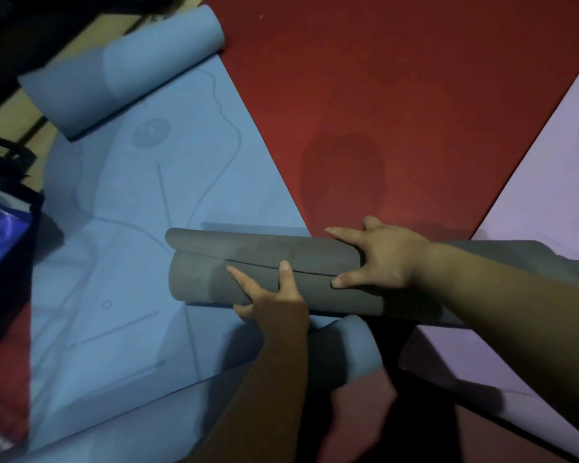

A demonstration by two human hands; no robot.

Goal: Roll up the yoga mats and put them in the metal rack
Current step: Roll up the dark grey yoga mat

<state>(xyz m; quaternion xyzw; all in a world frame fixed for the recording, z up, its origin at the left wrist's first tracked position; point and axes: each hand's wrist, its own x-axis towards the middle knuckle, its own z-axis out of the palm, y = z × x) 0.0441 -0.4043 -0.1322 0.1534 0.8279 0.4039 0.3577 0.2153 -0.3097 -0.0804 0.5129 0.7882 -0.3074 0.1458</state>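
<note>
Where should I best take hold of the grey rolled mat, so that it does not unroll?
Grip the grey rolled mat around its middle, from above. Its loose edge runs lengthwise along the top, so a hand spanning that seam should keep it closed.
</note>
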